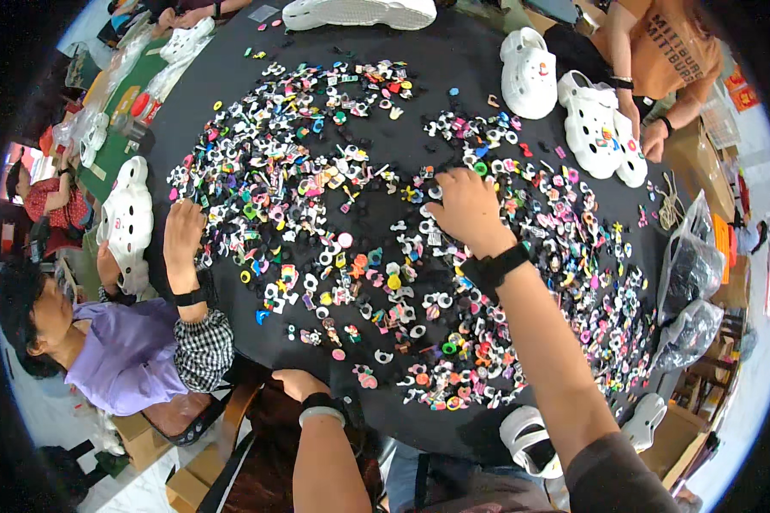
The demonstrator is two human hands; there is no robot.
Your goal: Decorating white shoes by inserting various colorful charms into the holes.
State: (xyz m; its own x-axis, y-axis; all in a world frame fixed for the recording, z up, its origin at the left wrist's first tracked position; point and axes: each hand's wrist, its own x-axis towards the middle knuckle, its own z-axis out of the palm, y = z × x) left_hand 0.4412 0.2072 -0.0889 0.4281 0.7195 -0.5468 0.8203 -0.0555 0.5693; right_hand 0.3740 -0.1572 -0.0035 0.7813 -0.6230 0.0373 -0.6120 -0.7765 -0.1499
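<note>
My right hand (469, 209) reaches out over the pile of small colourful shoe charms (479, 342) on the black table. Its fingers are bent down at the charms, with the thumb held apart from them; nothing shows in its grasp. Nearer to me, my left hand (298, 385) is at the table's near edge, a little left of a loose pink charm (364, 376). The fingertips of that hand are hidden, so whether they hold anything does not show.
A co-worker in purple (120, 350) reaches to the charms at left, beside a white clog (128, 218). White clogs (529, 75) stand at the far right near another person (659, 51). Plastic bags (691, 274) lie at the right edge; a white clog (529, 440) sits near me.
</note>
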